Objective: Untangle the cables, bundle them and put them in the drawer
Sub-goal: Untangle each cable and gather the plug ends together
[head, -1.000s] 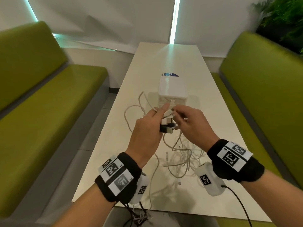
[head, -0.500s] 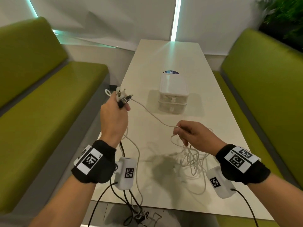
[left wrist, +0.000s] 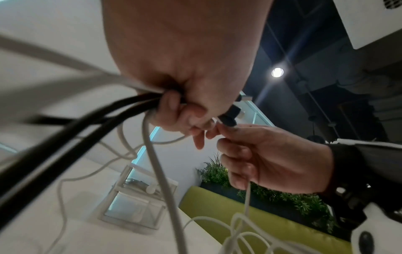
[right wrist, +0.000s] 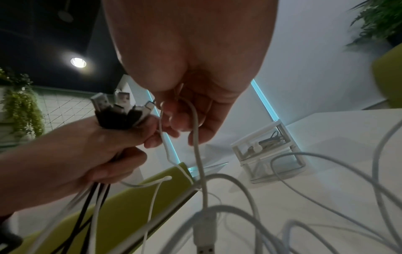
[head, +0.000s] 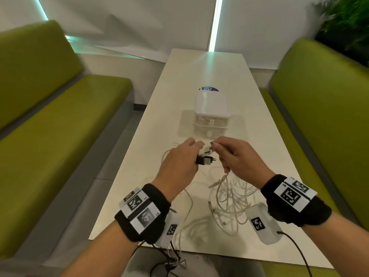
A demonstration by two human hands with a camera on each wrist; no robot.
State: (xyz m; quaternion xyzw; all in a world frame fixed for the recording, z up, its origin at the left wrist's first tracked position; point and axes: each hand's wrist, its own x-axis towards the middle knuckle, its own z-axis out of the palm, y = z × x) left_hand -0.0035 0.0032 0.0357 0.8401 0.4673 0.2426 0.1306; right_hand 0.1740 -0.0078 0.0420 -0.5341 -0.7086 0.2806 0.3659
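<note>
My left hand [head: 180, 160] grips a bunch of black and white cable plugs [head: 205, 155] above the table; in the right wrist view the plugs [right wrist: 120, 110] stick up out of the left fist [right wrist: 104, 146]. My right hand [head: 237, 158] pinches a thin white cable [right wrist: 196, 137] right beside those plugs, fingertips almost touching the left hand. A tangle of white cables [head: 231, 196] lies on the table under the right hand. The small white drawer unit [head: 211, 114] stands just beyond the hands, both drawers closed.
The long white table [head: 199, 72] runs away from me between two green benches [head: 60, 124] [head: 319, 108]. Black and white cables [head: 169, 258] hang over the near table edge. A blue sticker [head: 208, 89] lies behind the drawer unit. Plants [head: 347, 25] fill the far right corner.
My left hand, raised far left with the plugs half a second ago, has come back to the middle. My right hand rose from the tangle to meet it.
</note>
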